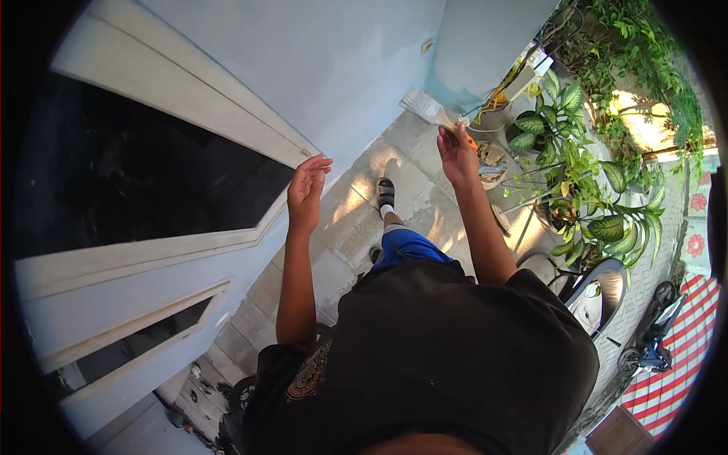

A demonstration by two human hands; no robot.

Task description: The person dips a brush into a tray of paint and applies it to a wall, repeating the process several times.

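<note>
A wide paintbrush with pale bristles and a wooden handle points up and left toward the wall corner. My right hand is closed around its handle, and an orange part shows by the fingers. Near the edge of the window frame, my left hand is raised with loosely bent fingers and holds nothing. It looks apart from the frame, though the exact gap is hard to judge. The pale blue wall rises in front of both hands.
A dark window with a cream frame fills the left. Leafy potted plants, a chair and yellow cables stand at the right. A parked motorbike is farther off. Paving tiles lie underfoot.
</note>
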